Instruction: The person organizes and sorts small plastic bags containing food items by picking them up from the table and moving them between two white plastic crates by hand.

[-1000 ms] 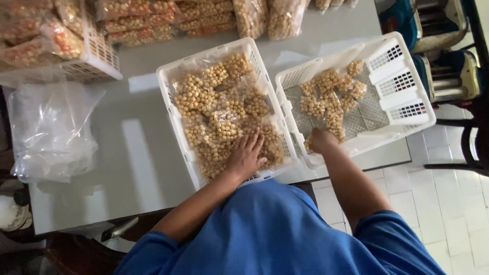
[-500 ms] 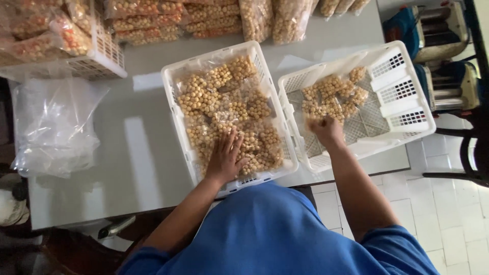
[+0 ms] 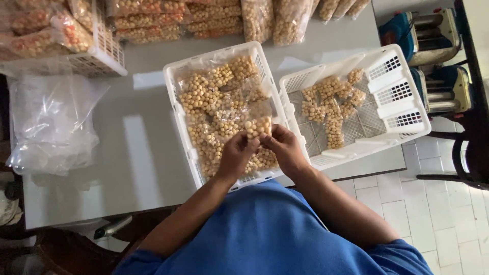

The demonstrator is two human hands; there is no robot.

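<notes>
Over the grey table (image 3: 147, 153), left hand (image 3: 235, 155) and right hand (image 3: 286, 150) pinch a small snack bag (image 3: 258, 126) between them.

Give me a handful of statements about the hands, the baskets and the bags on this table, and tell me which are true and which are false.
1. Both hands hold one small clear packet of round tan snacks between them. True: the left hand and the right hand grip it together.
2. The packet is held over the right basket. False: it is over the left white basket, which is piled with packets.
3. The right white basket holds fewer packets than the left one. True: much of its grid floor shows.
4. A heap of empty clear plastic bags lies at the table's left. True.
5. The person wears a red shirt. False: the shirt is blue.
</notes>
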